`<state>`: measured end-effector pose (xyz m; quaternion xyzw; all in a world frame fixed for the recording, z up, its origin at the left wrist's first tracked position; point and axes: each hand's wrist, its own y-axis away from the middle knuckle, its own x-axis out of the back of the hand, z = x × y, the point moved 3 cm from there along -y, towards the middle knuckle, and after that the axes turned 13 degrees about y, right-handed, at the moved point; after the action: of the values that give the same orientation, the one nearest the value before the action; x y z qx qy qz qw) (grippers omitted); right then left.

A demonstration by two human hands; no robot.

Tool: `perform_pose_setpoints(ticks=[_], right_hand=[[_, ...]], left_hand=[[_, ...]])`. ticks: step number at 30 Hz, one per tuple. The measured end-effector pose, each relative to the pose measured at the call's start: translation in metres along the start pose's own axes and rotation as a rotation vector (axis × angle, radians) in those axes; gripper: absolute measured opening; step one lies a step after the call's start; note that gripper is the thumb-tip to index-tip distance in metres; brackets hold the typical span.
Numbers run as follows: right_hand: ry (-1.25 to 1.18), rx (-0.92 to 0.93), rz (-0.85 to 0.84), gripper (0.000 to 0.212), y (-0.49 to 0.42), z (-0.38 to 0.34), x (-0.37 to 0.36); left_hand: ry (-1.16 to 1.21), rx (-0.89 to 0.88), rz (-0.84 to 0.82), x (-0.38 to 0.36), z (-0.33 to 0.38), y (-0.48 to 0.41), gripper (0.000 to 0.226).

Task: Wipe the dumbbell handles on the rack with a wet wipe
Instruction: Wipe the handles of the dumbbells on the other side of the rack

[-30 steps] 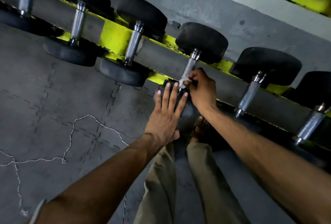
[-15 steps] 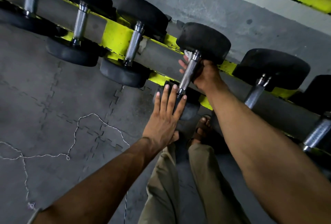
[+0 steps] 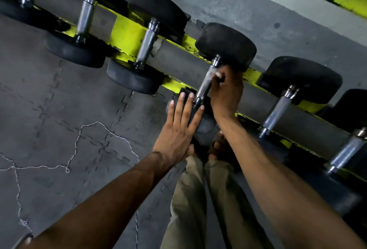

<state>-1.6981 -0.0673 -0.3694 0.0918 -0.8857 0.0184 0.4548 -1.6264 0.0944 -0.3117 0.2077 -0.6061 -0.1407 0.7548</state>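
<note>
– While the right hand is curled round the dumbbell handle, what's the left doing?
– Left hand lies flat, fingers straight and spread. It presses on the near head of that same dumbbell, and the fingertips reach the handle's near end.
– Where on the handle is the right grip?
– Upper part, just below the far head. There's a pale scrap between the fingertips and the metal, too blurred to call it the wipe for sure.
– Dumbbell location?
– On the rack, lying across the grey rail. Far head is toward the concrete wall, near head toward the person. A yellow-green bracket shows on the rack further left.
– Neighbours?
– Left neighbour and right neighbour each lie across the same rail, with chrome handles and black heads. More dumbbells continue along the rack both ways.
– Anything else?
– Grey interlocking floor mats, with a thin white string lying on them at left. Khaki trousers and sandalled feet are below the hands, close to the rack.
</note>
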Motion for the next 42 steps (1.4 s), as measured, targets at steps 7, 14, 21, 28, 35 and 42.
perform_pose_setpoints(ticks=[7,14,21,28,35,42], right_hand=[[0.219,0.508,0.038,0.017,-0.014,0.006,0.014],[0.717,0.652,-0.16,0.022,-0.032,-0.031,-0.004],[1.036,0.931,-0.908,0.026,-0.054,-0.083,0.003],[0.936,0.662,-0.958,0.018,-0.017,-0.081,0.002],[0.961,0.742,-1.12,0.005,-0.01,-0.09,-0.014],[1.033,0.829,-1.03,0.023,-0.007,-0.087,-0.007]], left_hand=[[0.022,-0.006,0.016,-0.002,-0.001,-0.001,0.13],[0.007,-0.01,-0.002,-0.004,0.001,-0.001,0.131],[0.101,-0.013,0.071,0.001,0.0,0.003,0.119],[0.208,-0.034,0.177,-0.023,0.0,0.033,0.103],[0.217,-0.053,0.116,-0.022,-0.004,0.042,0.105],[0.247,-0.047,0.118,-0.024,-0.004,0.039,0.106]])
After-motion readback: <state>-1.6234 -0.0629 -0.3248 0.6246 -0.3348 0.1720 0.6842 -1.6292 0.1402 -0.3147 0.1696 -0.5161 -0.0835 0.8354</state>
